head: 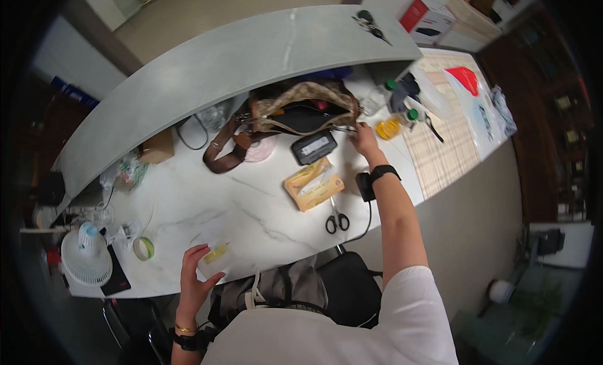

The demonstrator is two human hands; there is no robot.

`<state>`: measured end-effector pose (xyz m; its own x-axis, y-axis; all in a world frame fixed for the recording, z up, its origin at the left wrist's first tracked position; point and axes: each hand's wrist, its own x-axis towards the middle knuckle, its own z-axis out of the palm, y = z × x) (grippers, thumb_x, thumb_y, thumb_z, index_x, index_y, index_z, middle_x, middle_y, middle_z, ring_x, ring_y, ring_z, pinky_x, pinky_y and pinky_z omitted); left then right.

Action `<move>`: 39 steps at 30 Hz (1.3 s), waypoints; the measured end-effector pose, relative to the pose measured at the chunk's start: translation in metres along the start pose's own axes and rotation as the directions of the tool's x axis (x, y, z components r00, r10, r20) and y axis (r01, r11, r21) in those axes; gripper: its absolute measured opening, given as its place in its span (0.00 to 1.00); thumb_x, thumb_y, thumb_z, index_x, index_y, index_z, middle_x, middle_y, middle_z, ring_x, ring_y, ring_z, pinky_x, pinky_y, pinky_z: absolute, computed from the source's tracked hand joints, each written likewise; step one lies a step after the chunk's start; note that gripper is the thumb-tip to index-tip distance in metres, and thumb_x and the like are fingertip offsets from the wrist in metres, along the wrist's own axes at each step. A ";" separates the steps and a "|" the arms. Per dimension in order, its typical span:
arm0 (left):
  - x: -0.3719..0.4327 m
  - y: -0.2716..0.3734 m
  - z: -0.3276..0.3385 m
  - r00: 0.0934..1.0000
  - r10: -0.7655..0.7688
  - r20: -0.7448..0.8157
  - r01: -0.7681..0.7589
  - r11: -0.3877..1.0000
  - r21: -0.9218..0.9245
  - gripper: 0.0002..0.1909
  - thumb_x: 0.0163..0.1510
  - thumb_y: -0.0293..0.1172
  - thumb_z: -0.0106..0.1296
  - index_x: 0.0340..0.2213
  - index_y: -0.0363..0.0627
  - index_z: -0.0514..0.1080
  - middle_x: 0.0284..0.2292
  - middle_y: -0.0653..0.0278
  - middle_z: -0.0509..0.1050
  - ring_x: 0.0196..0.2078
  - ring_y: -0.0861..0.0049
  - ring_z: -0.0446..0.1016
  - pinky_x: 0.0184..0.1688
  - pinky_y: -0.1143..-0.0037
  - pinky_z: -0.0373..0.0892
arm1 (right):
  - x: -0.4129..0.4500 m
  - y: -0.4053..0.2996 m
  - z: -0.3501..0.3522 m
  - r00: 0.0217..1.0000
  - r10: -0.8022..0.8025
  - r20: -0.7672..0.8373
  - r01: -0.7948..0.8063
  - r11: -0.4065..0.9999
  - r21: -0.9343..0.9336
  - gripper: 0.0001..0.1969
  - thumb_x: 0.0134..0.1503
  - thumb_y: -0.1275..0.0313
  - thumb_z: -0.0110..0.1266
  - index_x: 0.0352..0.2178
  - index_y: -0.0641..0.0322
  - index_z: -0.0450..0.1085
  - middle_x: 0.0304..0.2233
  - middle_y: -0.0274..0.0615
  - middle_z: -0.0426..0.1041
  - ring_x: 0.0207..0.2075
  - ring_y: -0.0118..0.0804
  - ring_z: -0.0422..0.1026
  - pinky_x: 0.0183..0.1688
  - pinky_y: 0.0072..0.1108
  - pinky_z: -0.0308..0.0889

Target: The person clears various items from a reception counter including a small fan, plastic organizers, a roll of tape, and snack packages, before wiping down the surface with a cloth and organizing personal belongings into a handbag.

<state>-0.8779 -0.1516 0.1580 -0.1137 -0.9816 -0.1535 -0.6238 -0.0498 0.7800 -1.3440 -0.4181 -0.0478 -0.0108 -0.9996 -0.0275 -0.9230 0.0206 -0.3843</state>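
In my left hand (195, 271), thumb and fingers are around a clear plastic packet (225, 261) with a yellow patch, at the front edge of the marble-patterned table. My right hand (364, 140) grips the right end of a brown handbag (301, 108) by its metal fittings; the fingertips are partly hidden. The bag lies unzipped, showing its dark lining, and its brown strap (224, 164) trails to the left. Close by sit a black case (314, 147) with a white label and a yellow tissue pack (314, 185). Black-handled scissors (337, 221) lie in front of the tissues.
A raised grey shelf (226, 58) overhangs the table's back, with keys (370, 25) on it. Bottles with green caps, one holding yellow liquid (388, 128), stand right of the bag. At left are a white fan (87, 259) and a tape roll (143, 248). A black chair (351, 287) stands in front.
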 end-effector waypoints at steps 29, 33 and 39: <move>-0.055 -0.027 -0.044 0.917 0.324 -0.234 -0.394 0.632 -0.668 0.34 0.45 0.36 0.58 0.52 0.44 0.57 0.58 0.57 0.51 0.62 0.67 0.45 0.60 0.69 0.47 | -0.201 -0.397 -0.053 0.545 -0.630 0.553 -0.469 0.317 0.824 0.06 0.58 0.74 0.45 0.36 0.60 0.59 0.30 0.36 0.69 0.25 0.21 0.64 0.30 0.12 0.63; -0.099 -0.060 -0.076 0.930 0.321 -0.179 -0.301 0.385 -0.872 0.36 0.45 0.34 0.59 0.53 0.44 0.55 0.57 0.57 0.53 0.61 0.68 0.49 0.60 0.69 0.47 | -0.241 -0.467 -0.049 0.339 -0.678 0.653 -0.595 0.383 0.706 0.07 0.55 0.76 0.49 0.35 0.59 0.60 0.32 0.31 0.70 0.31 0.19 0.68 0.33 0.11 0.63; -0.163 -0.107 -0.139 0.969 0.173 -0.179 -0.248 0.598 -0.763 0.33 0.43 0.32 0.60 0.51 0.44 0.60 0.51 0.61 0.63 0.56 0.71 0.59 0.58 0.70 0.52 | -0.275 -0.520 -0.009 0.313 -0.665 0.678 -0.465 0.515 0.720 0.12 0.59 0.63 0.46 0.39 0.59 0.64 0.36 0.34 0.69 0.37 0.23 0.68 0.40 0.15 0.63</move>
<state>-0.6852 -0.0122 0.1835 -0.0792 -0.9923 0.0948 0.2450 0.0728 0.9668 -0.8650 -0.1544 0.1680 0.8712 -0.3125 -0.3785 -0.1931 0.4907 -0.8497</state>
